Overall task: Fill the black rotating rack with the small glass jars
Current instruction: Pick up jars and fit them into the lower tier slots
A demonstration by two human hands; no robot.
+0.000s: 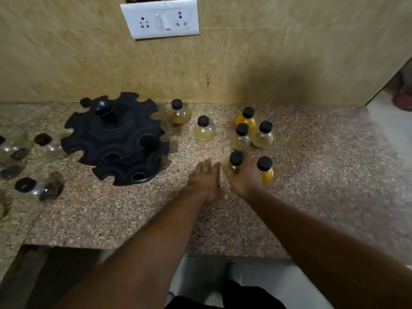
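Note:
The black rotating rack (116,139) stands on the granite counter at the left, its notched slots holding no jars. Small black-capped glass jars stand to its right: one near the wall (179,112), one alone (204,129), and a cluster of three (250,130). My right hand (244,177) is closed around two jars, a pale one (233,163) and an orange one (265,171). Just left of it, my left hand (206,179) lies flat on the counter with fingers together and nothing in it.
More jars, mostly clear, stand at the counter's left edge (40,186). A tiled wall with a white socket plate (160,18) backs the counter (133,215). The counter's front edge runs below my forearms, with floor beyond it.

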